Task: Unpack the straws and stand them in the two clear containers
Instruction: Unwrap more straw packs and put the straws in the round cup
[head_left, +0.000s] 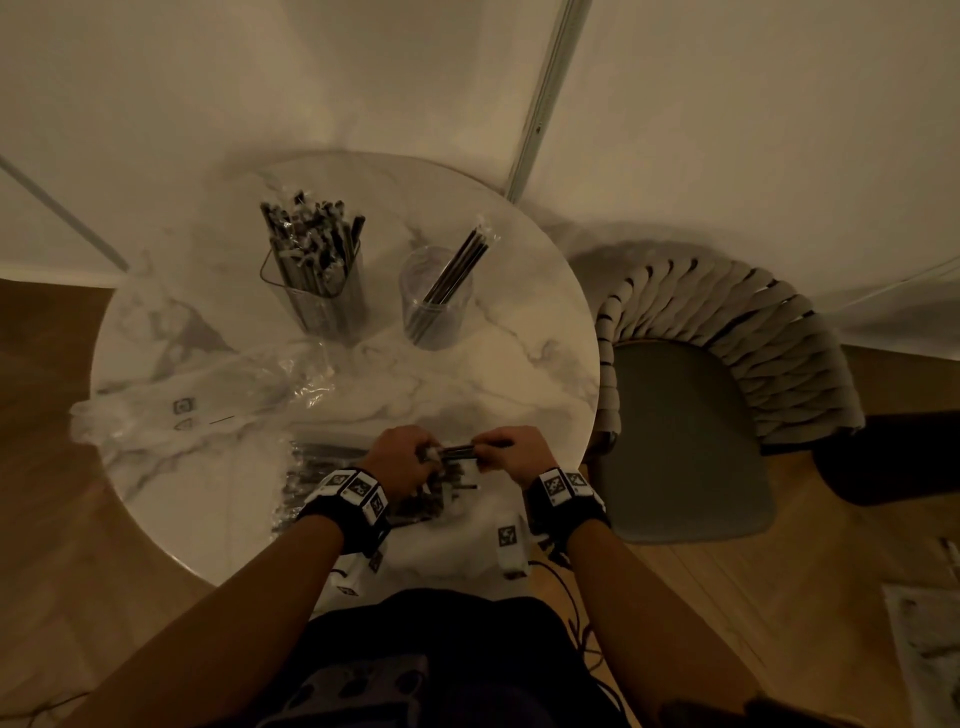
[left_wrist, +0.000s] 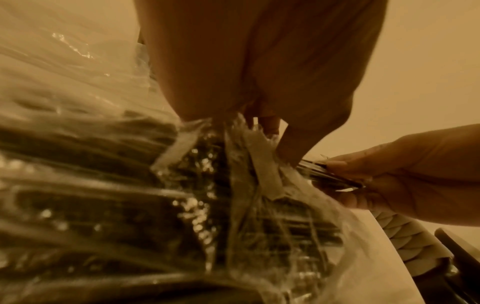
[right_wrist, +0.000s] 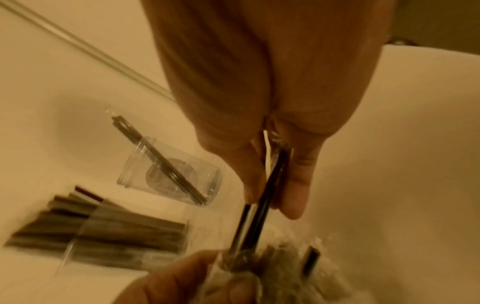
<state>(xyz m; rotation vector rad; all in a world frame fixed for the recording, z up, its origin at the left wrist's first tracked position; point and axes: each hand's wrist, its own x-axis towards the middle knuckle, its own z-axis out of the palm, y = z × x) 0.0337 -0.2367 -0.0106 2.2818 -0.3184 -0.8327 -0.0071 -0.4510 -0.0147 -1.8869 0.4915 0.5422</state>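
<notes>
A: Head view. Both hands at near edge of round white marble table (head_left: 519, 322). Left hand (head_left: 400, 460) grips end of clear plastic wrapper (head_left: 434, 454); right hand (head_left: 511, 452) pinches a small bundle of thin dark straws (head_left: 460, 451). Bundle's long axis runs left–right between the hands, roughly level.

B: Containers?

A: Far side, well apart from hands. Left clear container (head_left: 322, 291) packed w/ straws; right clear cylindrical container (head_left: 436, 296) holds a few, leaning. Right hand nearer the sparse one, so likely target, imo. More wrapped straws (head_left: 311, 467) lie under left wrist.

B: Left wrist view?

A: Shows what head cam can't: crinkled wrapper (left_wrist: 249, 164) bunched in left fingers (left_wrist: 293, 144), straws (left_wrist: 327, 172) emerging toward right hand (left_wrist: 405, 181).

B: Right wrist?

A: Blurred. Right thumb (right_wrist: 296, 185) and fingers pinch straws (right_wrist: 257, 205); left hand (right_wrist: 187, 281) holds wrapper below. Sparse container (right_wrist: 171, 174) in line beyond.
</notes>
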